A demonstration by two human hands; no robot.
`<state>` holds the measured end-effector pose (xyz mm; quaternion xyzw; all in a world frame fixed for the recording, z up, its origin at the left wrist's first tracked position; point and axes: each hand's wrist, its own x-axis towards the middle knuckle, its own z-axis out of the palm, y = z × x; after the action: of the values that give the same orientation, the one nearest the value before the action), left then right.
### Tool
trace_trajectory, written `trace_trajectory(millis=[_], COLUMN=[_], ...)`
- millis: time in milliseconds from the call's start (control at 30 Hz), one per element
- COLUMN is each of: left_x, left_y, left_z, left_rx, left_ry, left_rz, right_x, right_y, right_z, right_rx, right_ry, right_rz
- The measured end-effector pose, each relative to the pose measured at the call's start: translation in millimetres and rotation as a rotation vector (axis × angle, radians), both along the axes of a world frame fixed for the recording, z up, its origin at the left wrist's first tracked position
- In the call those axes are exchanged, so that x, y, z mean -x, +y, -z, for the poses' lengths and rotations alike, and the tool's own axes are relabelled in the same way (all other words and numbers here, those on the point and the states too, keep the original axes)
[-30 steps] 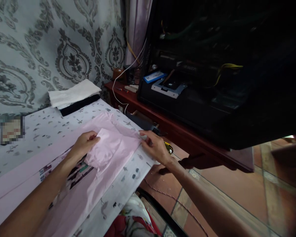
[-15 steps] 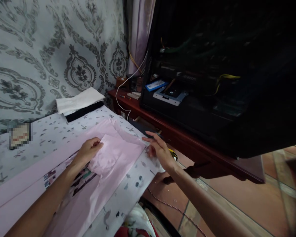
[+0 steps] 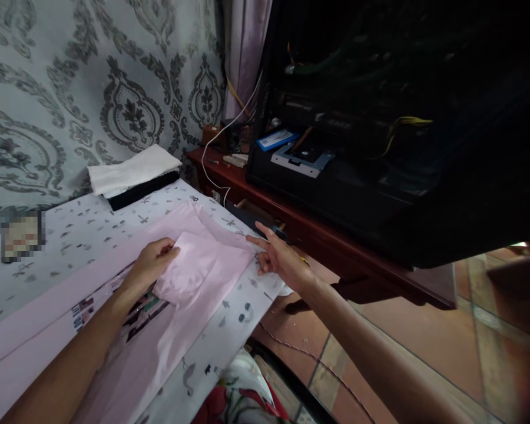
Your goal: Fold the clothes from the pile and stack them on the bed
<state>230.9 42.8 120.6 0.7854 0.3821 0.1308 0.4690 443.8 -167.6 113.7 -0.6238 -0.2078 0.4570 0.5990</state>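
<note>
A pale pink shirt with a dark picture print and lettering lies spread on a white patterned cover. My left hand pinches the edge of a folded-over pink flap, thumb on top. The flap rests over part of the print and is creased near the fingers. At the shirt's right corner is my right hand, fingers apart and the index stretched toward the pink cloth. Whether its fingertip touches the fabric I cannot tell. Nothing shows in that hand.
Behind the shirt lie folded white cloth and black cloth. A blurred-out item sits at left. On the right, a red-brown wooden desk bears an open black computer case. A white cable hangs over its edge.
My right hand has shifted slightly left, and its index finger now reaches to the shirt's right corner. My left hand keeps its pinch. The whole view has turned a little.
</note>
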Motion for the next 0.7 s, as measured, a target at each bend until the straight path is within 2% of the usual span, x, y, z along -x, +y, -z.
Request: trace_trajectory(millis=[333,533,700], left_x=[0.1,-0.1,-1.2], left_y=[1.8,3.1,3.1], left_z=[3.1,4.6,5.2], left_rx=[0.008,0.015,0.027], left_ry=[-0.014,-0.027,-0.049], left_rz=[0.007,0.010,0.024], right_x=[3.7,-0.2,-3.1], right_y=[-1.4,-1.8,-1.2], right_z=[-6.7,1.1,6.9], right_rx=[0.035,0.038,0.014], right_ry=[0.098,-0.008,0.072], right_rz=[-0.065,-0.079,-0.045])
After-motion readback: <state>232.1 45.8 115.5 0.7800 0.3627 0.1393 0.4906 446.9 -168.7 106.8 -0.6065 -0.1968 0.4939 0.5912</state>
